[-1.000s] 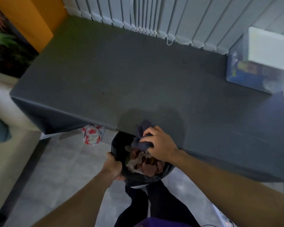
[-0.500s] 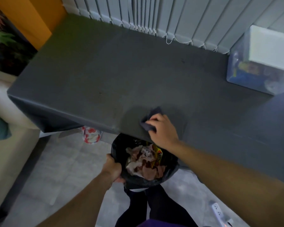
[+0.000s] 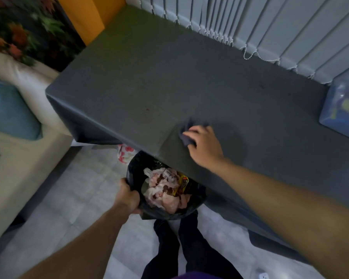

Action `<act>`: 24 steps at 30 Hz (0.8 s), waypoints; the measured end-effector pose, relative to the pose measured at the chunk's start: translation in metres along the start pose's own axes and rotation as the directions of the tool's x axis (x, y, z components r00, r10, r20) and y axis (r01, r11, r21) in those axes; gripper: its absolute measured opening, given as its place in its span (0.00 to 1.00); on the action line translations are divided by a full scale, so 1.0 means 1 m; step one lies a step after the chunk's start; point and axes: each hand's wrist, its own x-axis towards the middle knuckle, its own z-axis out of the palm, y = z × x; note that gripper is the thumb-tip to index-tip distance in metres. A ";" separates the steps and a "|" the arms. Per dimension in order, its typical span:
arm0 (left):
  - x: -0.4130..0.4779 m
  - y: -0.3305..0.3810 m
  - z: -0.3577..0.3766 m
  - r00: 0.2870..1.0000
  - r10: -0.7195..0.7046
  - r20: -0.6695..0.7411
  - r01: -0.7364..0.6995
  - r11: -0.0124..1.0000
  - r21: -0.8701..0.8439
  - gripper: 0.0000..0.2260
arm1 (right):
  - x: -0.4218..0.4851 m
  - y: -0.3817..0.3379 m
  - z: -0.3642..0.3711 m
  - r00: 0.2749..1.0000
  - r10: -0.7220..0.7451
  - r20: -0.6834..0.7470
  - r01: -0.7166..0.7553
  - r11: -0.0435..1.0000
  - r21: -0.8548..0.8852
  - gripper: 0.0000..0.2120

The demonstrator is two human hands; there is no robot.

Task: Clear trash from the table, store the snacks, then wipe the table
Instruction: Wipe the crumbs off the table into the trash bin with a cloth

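While the left edge of the frame is taken up by a cream sofa (image 3: 12, 178) with a teal cushion (image 3: 10, 113) on it, red and green leaves (image 3: 18, 33) fill the upper left corner. An orange panel (image 3: 89, 17) stands just right of them.

In the lower middle, the left hand (image 3: 128, 195) grips the near left rim of a bin (image 3: 159, 213) lined with a black bag, its fingers curled over the edge and clamped on it. The bin sits below the table's near edge, partly under it. It holds crumpled pinkish-white tissues (image 3: 163, 190) and 1 yellow wrapper (image 3: 182, 182). A red-and-white patterned bag (image 3: 125, 154) shows just behind the bin, under the table. The person's 2 dark trouser legs (image 3: 189, 248) are at the bottom centre, below the bin.

The dark grey table (image 3: 149, 87) spans the middle of the frame from upper left to lower right. On its top, near the front edge and just right of centre, lies a dark blue cloth (image 3: 186, 133). The right hand (image 3: 205, 146) rests on it, fingers bent together over the cloth and pinning it to the surface.

Pale vertical blinds (image 3: 280, 27) run along the table's far side in the upper right. At the right edge a clear plastic box (image 3: 343, 109) sits on the table, well apart from the cloth, with blue and yellow packets dimly visible inside. A white socket strip (image 3: 263, 275) lies on the floor at the bottom right.
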 end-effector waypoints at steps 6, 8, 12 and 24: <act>-0.007 -0.003 0.006 0.999 -0.043 0.006 0.043 0.998 -0.042 0.17 | -0.030 -0.016 0.008 0.945 -0.272 0.182 0.220 0.940 0.260 0.15; -0.011 -0.006 0.009 0.999 -0.046 0.003 0.046 0.998 -0.046 0.17 | -0.010 -0.008 -0.003 0.978 -0.190 0.081 0.161 0.947 0.278 0.13; -0.018 -0.012 0.015 0.999 -0.045 -0.020 0.043 0.996 -0.081 0.16 | 0.039 0.021 -0.034 0.971 0.044 -0.234 -0.025 0.996 0.085 0.12; -0.030 -0.034 0.011 0.995 -0.070 -0.064 0.056 0.980 -0.193 0.16 | 0.046 0.030 -0.022 0.956 0.200 0.213 -0.086 0.889 -0.449 0.31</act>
